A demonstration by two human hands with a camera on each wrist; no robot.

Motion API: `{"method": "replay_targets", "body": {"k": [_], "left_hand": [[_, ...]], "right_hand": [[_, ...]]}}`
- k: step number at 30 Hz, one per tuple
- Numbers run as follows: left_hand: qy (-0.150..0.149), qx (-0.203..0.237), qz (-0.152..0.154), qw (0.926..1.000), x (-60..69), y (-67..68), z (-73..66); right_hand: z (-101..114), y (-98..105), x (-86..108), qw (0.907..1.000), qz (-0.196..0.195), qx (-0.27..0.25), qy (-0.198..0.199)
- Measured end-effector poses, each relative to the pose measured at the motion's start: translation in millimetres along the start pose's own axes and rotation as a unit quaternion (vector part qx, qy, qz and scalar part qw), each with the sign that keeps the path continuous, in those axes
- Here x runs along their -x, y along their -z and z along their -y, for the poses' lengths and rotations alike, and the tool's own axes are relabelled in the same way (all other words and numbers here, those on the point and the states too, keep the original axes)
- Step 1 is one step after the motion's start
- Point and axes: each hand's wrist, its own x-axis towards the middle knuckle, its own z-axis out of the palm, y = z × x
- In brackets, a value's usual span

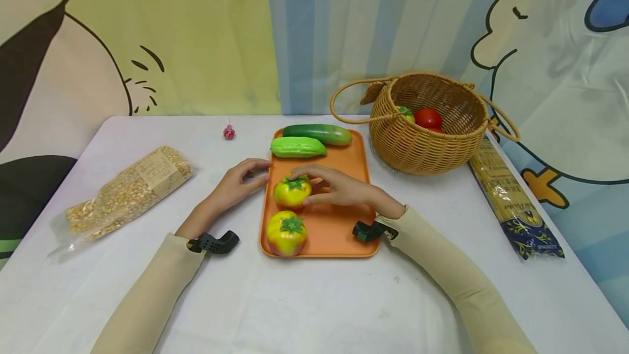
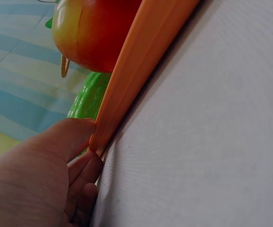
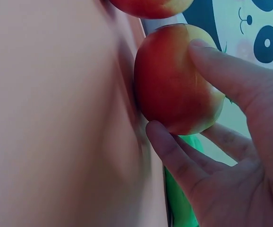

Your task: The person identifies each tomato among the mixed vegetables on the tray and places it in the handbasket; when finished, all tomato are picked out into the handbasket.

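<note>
An orange tray [image 1: 334, 239] lies on the table. My left hand [image 1: 238, 184] pinches its left rim between thumb and fingers, seen close in the left wrist view. My right hand [image 1: 339, 186] holds a yellow-and-red tomato [image 1: 290, 196] with a green star-shaped top, thumb on one side and fingers on the other. A second yellow-and-red tomato [image 1: 286, 236] sits nearer the tray's front left corner. Toward the back of the tray lie a light green ridged cucumber-like vegetable [image 1: 297, 147] and a smooth dark green cucumber [image 1: 321, 134].
Behind the tray at right stands a wicker basket [image 1: 427, 149] with a red tomato [image 1: 428, 118] and other produce inside. A spaghetti packet [image 1: 516, 201] lies at far right. On the left are a bag of corn kernels [image 1: 130, 190] and a small wrapped lollipop [image 1: 229, 131].
</note>
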Motion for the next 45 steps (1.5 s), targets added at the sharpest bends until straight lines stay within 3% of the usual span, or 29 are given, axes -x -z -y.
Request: {"method": "replay_targets", "body": {"k": [19,32,45], "left_hand": [[0.003,0.003,0.002,1.0,0.2,-0.2,-0.5],[0.009,0.005,0.004,0.9999,0.4,0.3,-0.9],[0.009,0.004,-0.002,1.0,-0.6,-0.8,2.8]], "right_hand": [[-1.3,8.5,2.5,0.9993,0.019,-0.032,-0.005],[-2.0,13.4,5.7,0.9994,0.007,-0.033,-0.01],[4.1,31.8,14.6,0.999,-0.014,-0.029,-0.031]]}}
